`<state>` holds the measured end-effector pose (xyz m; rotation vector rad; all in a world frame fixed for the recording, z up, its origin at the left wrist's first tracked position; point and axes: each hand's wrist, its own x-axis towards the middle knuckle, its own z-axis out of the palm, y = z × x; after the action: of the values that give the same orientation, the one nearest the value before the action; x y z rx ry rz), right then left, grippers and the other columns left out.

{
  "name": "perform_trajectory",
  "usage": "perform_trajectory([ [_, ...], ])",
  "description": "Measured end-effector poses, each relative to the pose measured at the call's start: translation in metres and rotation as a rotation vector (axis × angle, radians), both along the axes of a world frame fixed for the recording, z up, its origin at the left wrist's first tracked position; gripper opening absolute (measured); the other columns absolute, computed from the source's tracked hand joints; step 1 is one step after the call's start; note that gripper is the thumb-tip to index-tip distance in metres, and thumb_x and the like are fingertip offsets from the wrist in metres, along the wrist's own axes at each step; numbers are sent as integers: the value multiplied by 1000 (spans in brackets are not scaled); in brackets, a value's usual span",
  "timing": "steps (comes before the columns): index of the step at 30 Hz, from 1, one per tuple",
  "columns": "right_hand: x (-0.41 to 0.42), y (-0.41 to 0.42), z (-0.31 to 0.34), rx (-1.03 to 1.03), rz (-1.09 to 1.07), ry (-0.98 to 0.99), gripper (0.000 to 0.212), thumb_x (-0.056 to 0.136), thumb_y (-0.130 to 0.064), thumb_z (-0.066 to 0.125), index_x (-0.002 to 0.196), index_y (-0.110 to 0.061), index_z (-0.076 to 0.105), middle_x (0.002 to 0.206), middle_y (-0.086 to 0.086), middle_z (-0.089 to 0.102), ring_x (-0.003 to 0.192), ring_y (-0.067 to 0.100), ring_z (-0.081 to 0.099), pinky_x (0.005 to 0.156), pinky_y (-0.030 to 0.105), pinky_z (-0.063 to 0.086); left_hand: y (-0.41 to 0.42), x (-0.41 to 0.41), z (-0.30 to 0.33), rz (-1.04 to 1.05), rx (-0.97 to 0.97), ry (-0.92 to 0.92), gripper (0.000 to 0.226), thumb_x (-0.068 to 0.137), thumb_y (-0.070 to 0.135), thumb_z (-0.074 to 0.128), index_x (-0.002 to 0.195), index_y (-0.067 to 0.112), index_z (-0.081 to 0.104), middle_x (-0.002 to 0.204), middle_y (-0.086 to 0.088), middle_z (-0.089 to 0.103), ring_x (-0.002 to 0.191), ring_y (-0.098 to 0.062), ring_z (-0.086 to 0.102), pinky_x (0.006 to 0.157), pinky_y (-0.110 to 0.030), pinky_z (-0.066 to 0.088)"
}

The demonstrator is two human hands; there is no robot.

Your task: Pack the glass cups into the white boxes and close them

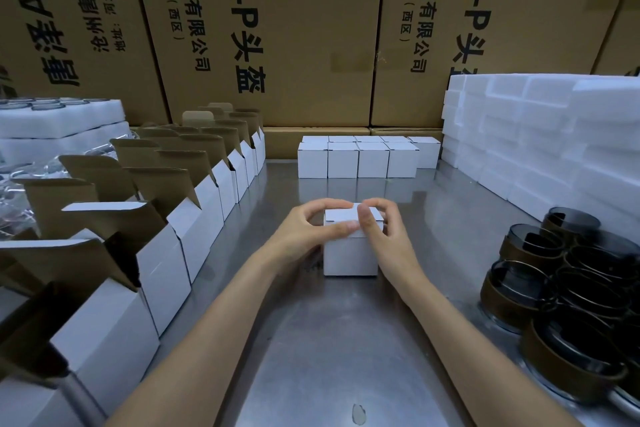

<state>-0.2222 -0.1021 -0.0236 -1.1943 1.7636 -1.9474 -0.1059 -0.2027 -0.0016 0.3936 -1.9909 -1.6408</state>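
Small white cardboard box [350, 253] is standing upright on the steel table [332, 340], directly between both hands. Left hand [304, 229] and right hand [381, 232] are curling over its lid flap [341, 214], fingertips pinching it down; both are equally near.

Single head view, looking forward and down, close over steel table [346, 340].
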Motion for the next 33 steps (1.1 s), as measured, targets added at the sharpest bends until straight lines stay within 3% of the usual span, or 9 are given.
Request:
perform_trajectory([
  [3, -2, 0, -1, -11, -15, -14, 62, 69, -62, 54, 112, -18, 56, 111, -6, 60, 103, 7, 54, 80, 10, 42, 1, 1, 3, -64, -42, -23, 45, 73, 18, 83, 115, 21, 67, 109, 3, 71, 102, -9, 66, 78, -16, 50],
  [6, -1, 1, -1, -27, -19, -37, 59, 68, -63, 54, 107, -20, 58, 107, -7, 62, 102, 7, 56, 86, 18, 45, 1, 1, 7, -26, -73, -37, 43, 73, 22, 83, 113, 25, 68, 110, 6, 71, 101, -5, 66, 78, -15, 50],
  [10, 1, 2, 1, -56, 4, -66, 43, 71, -64, 52, 97, -30, 59, 92, -15, 64, 87, -8, 60, 74, 4, 42, 0, -1, 9, 29, -72, -23, 39, 71, 33, 82, 109, 27, 70, 109, 6, 70, 103, -7, 65, 88, -22, 50],
  [12, 1, 2, 1, -58, 5, -76, 40, 73, -63, 53, 96, -31, 59, 92, -13, 65, 90, -4, 61, 74, 6, 42, 1, -1, 8, 10, -40, -8, 43, 69, 36, 81, 110, 26, 70, 110, 4, 70, 102, -8, 66, 82, -19, 51],
  [18, 0, 0, -2, -54, 20, -71, 10, 93, -32, 56, 99, -24, 58, 94, -11, 62, 93, -2, 58, 74, 4, 41, 1, 0, 7, -68, -4, 10, 32, 78, 19, 76, 110, 22, 71, 102, 9, 73, 97, -5, 68, 68, -10, 48],
  [25, -4, -2, -4, -38, 35, -49, 17, 93, -8, 54, 105, -20, 54, 99, -9, 56, 79, -15, 51, 68, 3, 39, -3, -3, 0, -101, 52, -86, 32, 81, 48, 61, 109, 34, 70, 113, 13, 68, 104, -6, 63, 87, -29, 42],
  [28, -4, -3, -4, 4, 44, -47, 24, 93, -6, 52, 111, -21, 51, 109, -4, 55, 97, -4, 53, 74, 7, 40, -5, -8, -5, -65, 65, -67, 18, 87, 30, 60, 99, 33, 72, 106, 10, 70, 100, -11, 64, 84, -27, 45],
  [30, -1, -4, -5, 36, -24, -8, 25, 94, -11, 51, 116, -24, 50, 122, 0, 49, 111, 3, 47, 83, 11, 37, -4, -12, -8, -25, 23, -55, 19, 95, 25, 56, 98, 34, 72, 110, 8, 67, 110, -14, 59, 93, -30, 44],
  [33, 4, 1, -7, 73, -355, 346, 29, 94, -26, 54, 122, -27, 53, 130, -6, 41, 120, 6, 36, 86, 16, 30, 3, -19, -15, 94, -127, -35, 24, 101, 38, 41, 116, 41, 59, 126, 20, 48, 132, -4, 37, 108, -20, 30],
])
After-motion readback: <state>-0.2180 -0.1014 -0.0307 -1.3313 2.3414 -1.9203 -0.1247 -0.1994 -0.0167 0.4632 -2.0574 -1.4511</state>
